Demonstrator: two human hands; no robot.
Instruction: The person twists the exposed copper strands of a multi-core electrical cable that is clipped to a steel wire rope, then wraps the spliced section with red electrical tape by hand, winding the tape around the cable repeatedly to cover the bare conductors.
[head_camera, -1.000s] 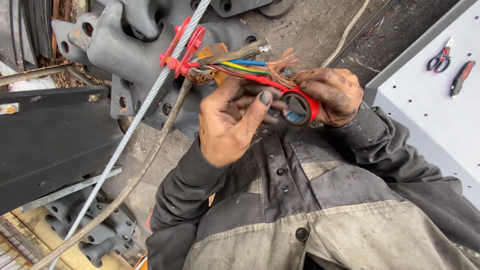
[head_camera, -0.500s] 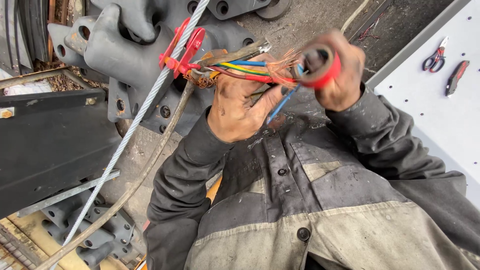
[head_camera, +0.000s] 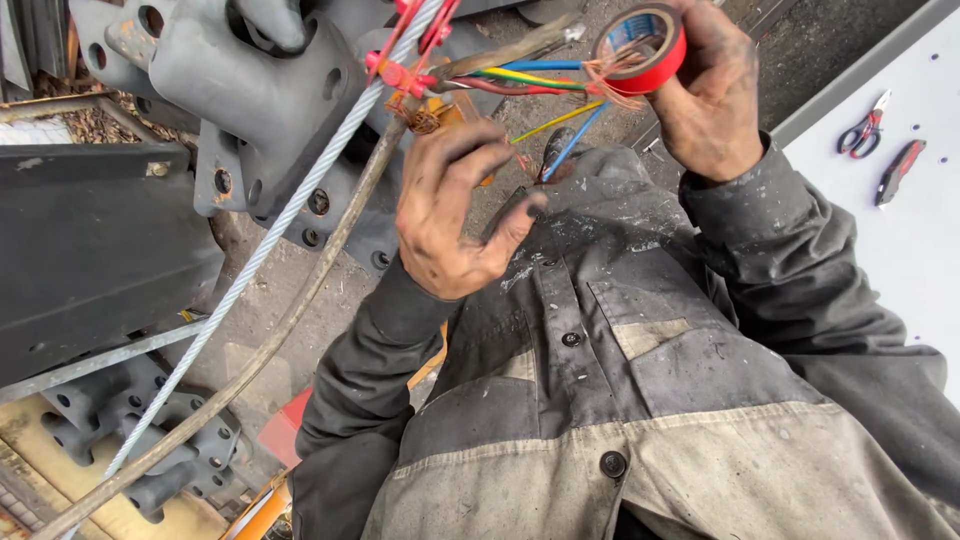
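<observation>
**Head view: red tape roll held up at stripped cable wires**

Head camera looks down on two grimy hands raised in front of a grey work jacket. The right hand pinches a roll of red insulating tape between thumb and fingers, holding it upright at the top of the picture, where it touches the frayed copper ends of the wires. The left hand sits lower, fingers curled and half closed; a dark, thin object seems to lie against its thumb, though the view is too poor to say what it is. Between and above the hands fan out coloured wires in blue, yellow-green, red and yellow, coming out of a thick grey cable that runs down to the lower left. Just beside that cable a twisted steel wire rope crosses grey cast metal brackets, with a red clip near the wire bundle. Well apart, at the right edge, red-handled scissors and a red-and-black tool lie on a pale grey surface.
</observation>
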